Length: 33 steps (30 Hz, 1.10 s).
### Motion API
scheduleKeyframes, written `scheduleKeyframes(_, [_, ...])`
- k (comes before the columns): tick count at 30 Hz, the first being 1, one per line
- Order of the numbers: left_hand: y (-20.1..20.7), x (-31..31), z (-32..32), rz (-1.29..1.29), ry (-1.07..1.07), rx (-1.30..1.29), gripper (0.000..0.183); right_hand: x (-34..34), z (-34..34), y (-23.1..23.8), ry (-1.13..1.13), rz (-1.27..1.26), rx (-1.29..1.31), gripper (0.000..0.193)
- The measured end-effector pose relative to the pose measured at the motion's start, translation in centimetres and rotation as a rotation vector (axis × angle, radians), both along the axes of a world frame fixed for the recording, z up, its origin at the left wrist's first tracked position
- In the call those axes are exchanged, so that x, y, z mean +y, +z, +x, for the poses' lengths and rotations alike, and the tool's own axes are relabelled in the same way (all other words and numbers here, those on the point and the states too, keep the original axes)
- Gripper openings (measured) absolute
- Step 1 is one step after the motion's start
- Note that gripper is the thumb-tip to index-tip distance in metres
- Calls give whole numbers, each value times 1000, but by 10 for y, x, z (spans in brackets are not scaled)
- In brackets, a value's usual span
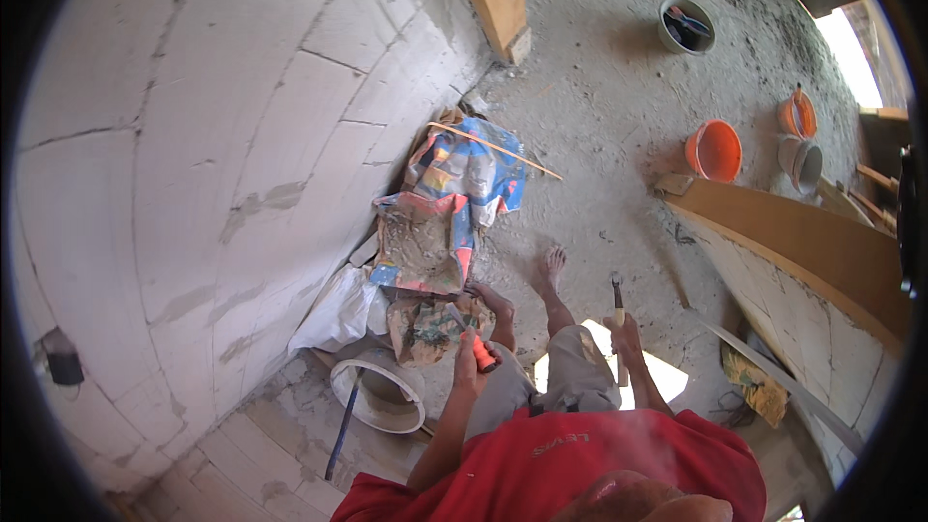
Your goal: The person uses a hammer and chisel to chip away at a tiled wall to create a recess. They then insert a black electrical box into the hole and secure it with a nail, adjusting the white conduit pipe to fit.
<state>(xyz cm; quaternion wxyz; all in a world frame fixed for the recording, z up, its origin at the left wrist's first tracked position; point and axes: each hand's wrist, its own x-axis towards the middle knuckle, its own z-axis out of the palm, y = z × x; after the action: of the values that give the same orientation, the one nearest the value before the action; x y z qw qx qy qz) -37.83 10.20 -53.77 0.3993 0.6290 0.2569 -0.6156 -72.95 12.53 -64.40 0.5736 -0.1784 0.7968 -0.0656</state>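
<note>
My left hand (470, 365) is closed round the orange grip of a chisel (481, 352). Its grey metal blade points away from me, toward a dirty crumpled sack (433, 321) on the floor. In my right hand (625, 336) is a hammer (619, 300), held by its light wooden handle with the small dark head uppermost. The two tools are well apart, one on each side of my legs. Just left of my left hand stands a white bucket (414, 414) with a dark blue rod (344, 425) leaning in it.
Colourful empty sacks (422, 242) lie along the pale block wall (232, 135), with a thin wooden stick (498, 149) across them. Orange buckets (713, 151) and a grey bucket (686, 25) stand farther off. A wooden door frame (783, 232) and a long straight bar (773, 372) are at right.
</note>
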Motion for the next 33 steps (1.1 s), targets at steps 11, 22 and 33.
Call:
scheduleKeyframes(11, [283, -22, 140, -991, 168, -407, 52, -133, 111, 209, 890, -600, 126, 49])
scheduleKeyframes(22, [496, -72, 379, -1137, 573, -1394, 38, -59, 355, 352, 678, -719, -502, 26])
scheduleKeyframes(33, [487, -151, 404, -1229, 635, -1128, 27, -8, 383, 389, 628, -708, -460, 28])
